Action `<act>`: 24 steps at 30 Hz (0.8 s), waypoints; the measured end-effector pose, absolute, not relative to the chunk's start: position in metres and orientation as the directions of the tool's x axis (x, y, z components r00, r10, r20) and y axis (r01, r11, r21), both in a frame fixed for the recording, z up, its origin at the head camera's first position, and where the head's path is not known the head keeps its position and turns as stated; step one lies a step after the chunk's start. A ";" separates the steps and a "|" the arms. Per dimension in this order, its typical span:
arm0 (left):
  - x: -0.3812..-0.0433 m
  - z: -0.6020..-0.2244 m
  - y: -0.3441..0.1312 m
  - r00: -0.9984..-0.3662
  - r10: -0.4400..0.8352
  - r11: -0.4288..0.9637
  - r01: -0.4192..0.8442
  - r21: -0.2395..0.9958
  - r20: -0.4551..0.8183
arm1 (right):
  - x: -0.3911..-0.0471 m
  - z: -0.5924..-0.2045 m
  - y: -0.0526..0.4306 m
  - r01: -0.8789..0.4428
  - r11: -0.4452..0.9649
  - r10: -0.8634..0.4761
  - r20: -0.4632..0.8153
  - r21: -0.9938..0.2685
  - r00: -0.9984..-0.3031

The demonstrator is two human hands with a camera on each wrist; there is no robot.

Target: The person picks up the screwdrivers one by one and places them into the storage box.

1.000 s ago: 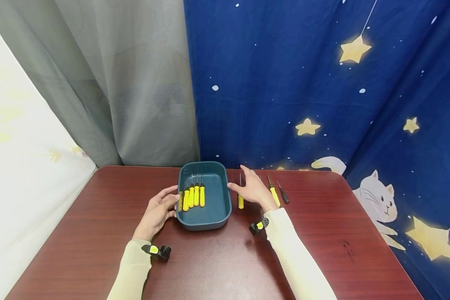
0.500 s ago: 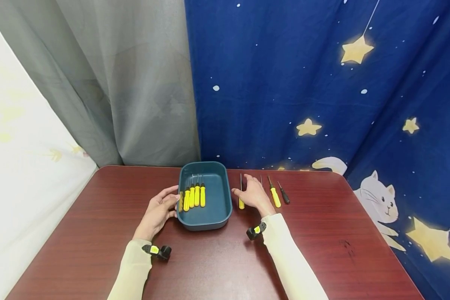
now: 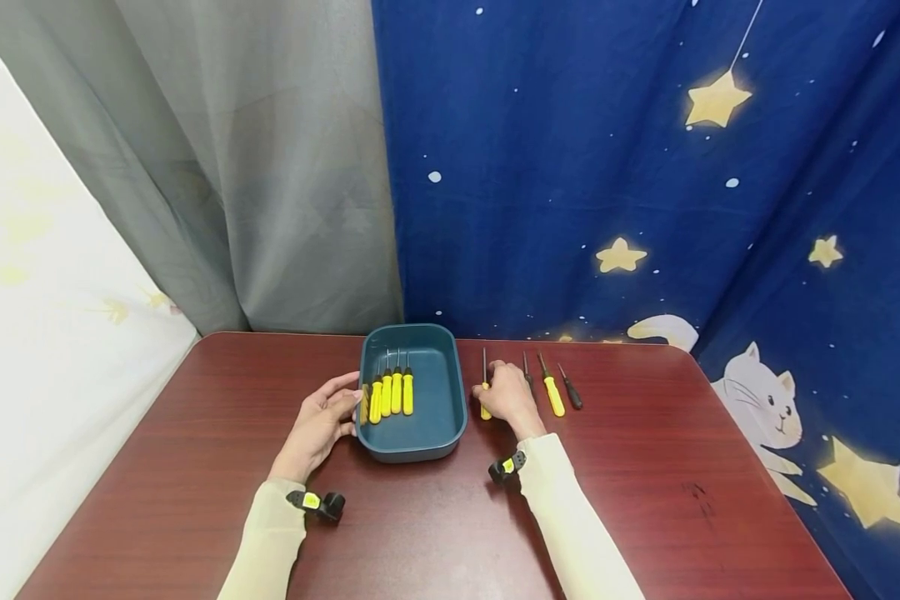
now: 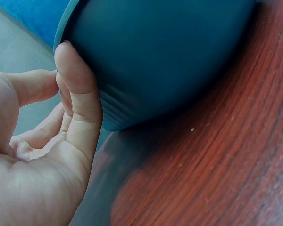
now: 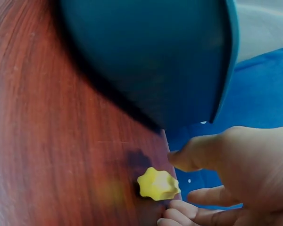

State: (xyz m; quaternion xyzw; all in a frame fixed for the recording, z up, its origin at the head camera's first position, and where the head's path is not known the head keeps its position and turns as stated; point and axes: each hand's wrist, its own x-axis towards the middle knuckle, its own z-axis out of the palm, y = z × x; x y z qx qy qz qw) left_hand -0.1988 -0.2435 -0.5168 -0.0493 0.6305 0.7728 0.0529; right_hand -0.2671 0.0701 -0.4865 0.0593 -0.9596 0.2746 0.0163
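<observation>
Right hand (image 3: 508, 393) is over a screwdriver (image 3: 485, 410) on the table, just right of the tray: thumb and bent fingers stand parted either side of its yellow handle; can't tell whether the fingers make contact. Handle looks like glossy plastic, end lobed like a blunt star in the right wrist view; straight thin metal shaft points to the back edge. Left hand (image 3: 317, 423) is at the tray (image 3: 412, 455), thumb along the smooth outer wall with its tip at the rim; can't tell if the wall is pinched. Tray is dark teal, matte, rounded rectangle, small stepped ridges low on the outside. Inside, left half: four yellow-handled drivers (image 3: 397, 393) with black collars, side by side, roughly parallel. Right of the right hand: a dark-handled driver (image 3: 527, 371) partly hidden, a yellow one (image 3: 553, 397), a short black one (image 3: 572, 393). Table (image 3: 195, 492) is reddish-brown with streaky wood grain, slight sheen.
</observation>
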 end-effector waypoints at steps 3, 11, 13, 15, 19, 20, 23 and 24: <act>-0.199 -0.517 -0.243 -0.990 0.018 -0.198 -0.142 0.970 -0.141 | -0.267 -0.489 0.069 -0.110 0.840 -0.079 0.080 -0.531 -0.994; -0.198 -0.517 -0.244 -0.990 0.012 -0.198 -0.141 0.970 -0.142 | -0.266 -0.495 0.066 -0.063 0.841 -0.017 0.090 -0.538 -0.996; -0.197 -0.517 -0.244 -0.990 0.009 -0.201 -0.142 0.969 -0.144 | -0.266 -0.495 0.066 -0.060 0.837 -0.011 0.093 -0.545 -0.996; -0.197 -0.518 -0.245 -0.989 0.009 -0.199 -0.145 0.969 -0.147 | -0.266 -0.495 0.065 -0.058 0.831 -0.006 0.095 -0.553 -0.995; -0.197 -0.518 -0.244 -0.989 0.008 -0.202 -0.148 0.968 -0.149 | -0.266 -0.496 0.065 -0.051 0.828 0.002 0.094 -0.559 -0.996; -0.197 -0.518 -0.244 -0.989 0.012 -0.201 -0.147 0.969 -0.148 | -0.266 -0.496 0.065 -0.049 0.827 0.002 0.089 -0.559 -0.996; -0.198 -0.518 -0.244 -0.990 0.014 -0.199 -0.139 0.970 -0.139 | -0.266 -0.496 0.066 -0.048 0.824 0.001 0.087 -0.564 -0.996; -0.198 -0.518 -0.244 -0.991 0.013 -0.198 -0.136 0.971 -0.136 | -0.266 -0.496 0.066 -0.048 0.821 0.001 0.086 -0.569 -0.996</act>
